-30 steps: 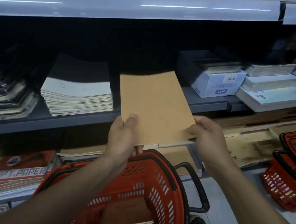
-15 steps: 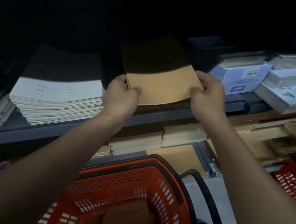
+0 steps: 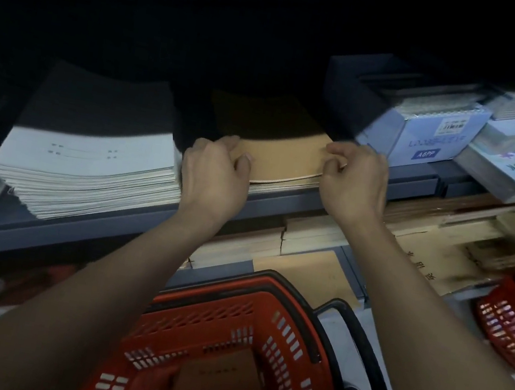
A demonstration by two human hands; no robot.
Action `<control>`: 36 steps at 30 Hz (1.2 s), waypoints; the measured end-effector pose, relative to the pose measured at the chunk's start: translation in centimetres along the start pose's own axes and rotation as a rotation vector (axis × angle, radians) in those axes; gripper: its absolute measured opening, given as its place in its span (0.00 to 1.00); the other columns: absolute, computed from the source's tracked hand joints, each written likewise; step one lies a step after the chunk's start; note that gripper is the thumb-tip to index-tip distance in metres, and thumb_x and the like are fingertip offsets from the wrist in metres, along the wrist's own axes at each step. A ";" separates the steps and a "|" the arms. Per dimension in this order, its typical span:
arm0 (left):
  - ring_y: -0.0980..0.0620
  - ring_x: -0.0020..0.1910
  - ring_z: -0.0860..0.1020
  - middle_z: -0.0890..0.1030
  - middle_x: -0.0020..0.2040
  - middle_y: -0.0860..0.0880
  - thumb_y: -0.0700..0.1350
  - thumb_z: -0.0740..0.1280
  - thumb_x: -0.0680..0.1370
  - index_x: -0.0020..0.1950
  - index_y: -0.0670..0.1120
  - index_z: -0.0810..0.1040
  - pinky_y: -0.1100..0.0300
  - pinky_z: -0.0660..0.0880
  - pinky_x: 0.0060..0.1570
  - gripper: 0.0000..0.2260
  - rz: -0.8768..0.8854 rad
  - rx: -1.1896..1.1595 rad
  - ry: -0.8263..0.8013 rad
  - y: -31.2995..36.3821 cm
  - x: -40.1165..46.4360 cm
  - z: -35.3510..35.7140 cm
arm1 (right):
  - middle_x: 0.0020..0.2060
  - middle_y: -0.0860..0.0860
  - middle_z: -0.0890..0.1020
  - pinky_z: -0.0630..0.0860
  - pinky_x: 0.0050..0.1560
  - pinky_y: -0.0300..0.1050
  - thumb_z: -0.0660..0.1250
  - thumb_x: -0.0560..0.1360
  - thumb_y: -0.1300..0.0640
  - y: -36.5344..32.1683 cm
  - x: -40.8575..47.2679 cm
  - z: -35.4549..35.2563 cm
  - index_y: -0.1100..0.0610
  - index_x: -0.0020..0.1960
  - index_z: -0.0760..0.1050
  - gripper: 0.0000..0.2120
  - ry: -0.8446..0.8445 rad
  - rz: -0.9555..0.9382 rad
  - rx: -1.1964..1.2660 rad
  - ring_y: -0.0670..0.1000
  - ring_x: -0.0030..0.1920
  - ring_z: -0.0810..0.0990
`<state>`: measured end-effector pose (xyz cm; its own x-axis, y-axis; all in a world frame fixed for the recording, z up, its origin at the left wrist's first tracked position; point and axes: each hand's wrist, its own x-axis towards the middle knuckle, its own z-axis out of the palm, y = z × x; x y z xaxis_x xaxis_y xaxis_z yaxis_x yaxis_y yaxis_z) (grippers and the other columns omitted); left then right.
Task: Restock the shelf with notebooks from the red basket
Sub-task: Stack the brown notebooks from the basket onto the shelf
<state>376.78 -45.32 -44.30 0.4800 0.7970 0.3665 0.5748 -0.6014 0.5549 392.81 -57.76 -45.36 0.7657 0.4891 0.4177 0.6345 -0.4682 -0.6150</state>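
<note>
Notebooks with plain tan kraft covers point(image 3: 283, 162) lie flat in a low stack on the grey metal shelf point(image 3: 282, 200), between a taller pile of white-covered notebooks point(image 3: 88, 168) on my left and a pale blue cardboard box point(image 3: 427, 137) on my right. My left hand point(image 3: 215, 178) curls over the stack's near left corner, thumb on the top cover; my right hand point(image 3: 352, 183) pinches the near right corner — fingers bent. Below my arms sits the red plastic basket point(image 3: 260, 340), with more tan notebooks inside.
</note>
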 end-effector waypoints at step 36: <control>0.44 0.59 0.80 0.83 0.60 0.45 0.55 0.76 0.74 0.73 0.45 0.72 0.49 0.80 0.58 0.30 -0.044 -0.019 -0.027 1.2 -3.5 -1.1 | 0.59 0.58 0.81 0.72 0.63 0.56 0.74 0.75 0.40 0.9 -1.5 -2.3 0.54 0.69 0.78 0.27 -0.212 -0.174 -0.131 0.60 0.63 0.71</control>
<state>375.08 -48.80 -44.10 0.4721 0.8208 0.3216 0.5833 -0.5644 0.5842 392.47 -60.57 -45.00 0.6136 0.7069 0.3519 0.7733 -0.4479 -0.4488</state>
